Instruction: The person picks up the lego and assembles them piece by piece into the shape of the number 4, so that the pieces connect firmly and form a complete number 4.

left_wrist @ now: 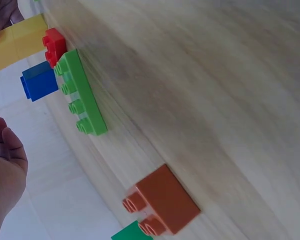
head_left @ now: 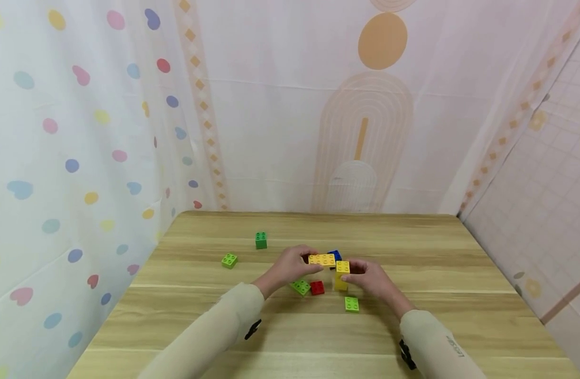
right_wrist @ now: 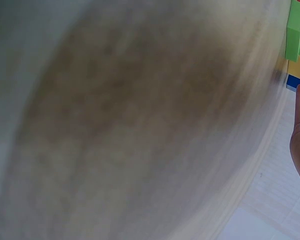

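Observation:
My left hand [head_left: 292,266] pinches a long yellow-orange toy building brick [head_left: 322,260] between thumb and fingers, studs up, above the table. On the right, my right hand [head_left: 372,276] grips an upright yellow brick stack [head_left: 342,281]; the left wrist view shows this stack [left_wrist: 20,42] with its lower end at or close to the tabletop. The two yellow pieces look side by side; whether they touch I cannot tell. A blue brick [head_left: 337,256] stands behind them, partly hidden. Below my left hand lie a red brick [head_left: 317,288] and a long light-green brick [head_left: 301,287].
A small light-green brick [head_left: 351,304] lies in front of the yellow stack. Farther left are another light-green brick [head_left: 229,260] and a dark-green brick [head_left: 261,240]. A brown brick [left_wrist: 165,200] shows in the left wrist view. Curtains hang behind the wooden table [head_left: 290,342].

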The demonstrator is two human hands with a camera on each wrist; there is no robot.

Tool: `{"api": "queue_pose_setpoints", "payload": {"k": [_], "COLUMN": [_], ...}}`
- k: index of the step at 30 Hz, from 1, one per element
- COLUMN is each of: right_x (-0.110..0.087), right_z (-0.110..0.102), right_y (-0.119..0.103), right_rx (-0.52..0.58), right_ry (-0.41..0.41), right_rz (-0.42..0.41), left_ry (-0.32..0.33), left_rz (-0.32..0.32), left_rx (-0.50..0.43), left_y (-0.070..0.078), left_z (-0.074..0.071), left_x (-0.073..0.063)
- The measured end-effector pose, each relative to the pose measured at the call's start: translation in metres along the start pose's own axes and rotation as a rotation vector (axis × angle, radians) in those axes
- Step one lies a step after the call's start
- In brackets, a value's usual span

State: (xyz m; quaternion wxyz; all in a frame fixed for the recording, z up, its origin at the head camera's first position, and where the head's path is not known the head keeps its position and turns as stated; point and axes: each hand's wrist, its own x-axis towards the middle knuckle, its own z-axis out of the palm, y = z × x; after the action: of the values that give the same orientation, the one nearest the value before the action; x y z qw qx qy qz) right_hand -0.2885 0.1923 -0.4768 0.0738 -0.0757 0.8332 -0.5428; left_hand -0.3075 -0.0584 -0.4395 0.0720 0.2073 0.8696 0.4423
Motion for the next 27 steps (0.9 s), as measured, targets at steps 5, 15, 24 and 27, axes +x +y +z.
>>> {"api": "queue_pose_setpoints", "payload": {"k": [5,15,24,27], "right_x": [0.0,-0.001,0.0,-0.001], "right_z": [-0.001,0.0,0.0,-0.001], "right_y": [0.001,0.0,0.0,0.0], "right_rx": [0.01,0.013,0.018,0.024], "right_ry": [-0.013,-0.024,-0.032,-0.035], "right_rz": [-0.009,-0.006,-0.01,-0.019], "left_ry": [-0.021,-0.044,-0.052,-0.055], "left_rz": [0.022,0.047,0.036,0.039], "left_rx": [-0.024,-0.026,-0.03,-0.039], "left_y": [0.002,0.01,0.011,0.012], "left_z": [0.005,0.018,0.024,0.025], "left_x": [0.006,0.015,0.017,0.018]}}
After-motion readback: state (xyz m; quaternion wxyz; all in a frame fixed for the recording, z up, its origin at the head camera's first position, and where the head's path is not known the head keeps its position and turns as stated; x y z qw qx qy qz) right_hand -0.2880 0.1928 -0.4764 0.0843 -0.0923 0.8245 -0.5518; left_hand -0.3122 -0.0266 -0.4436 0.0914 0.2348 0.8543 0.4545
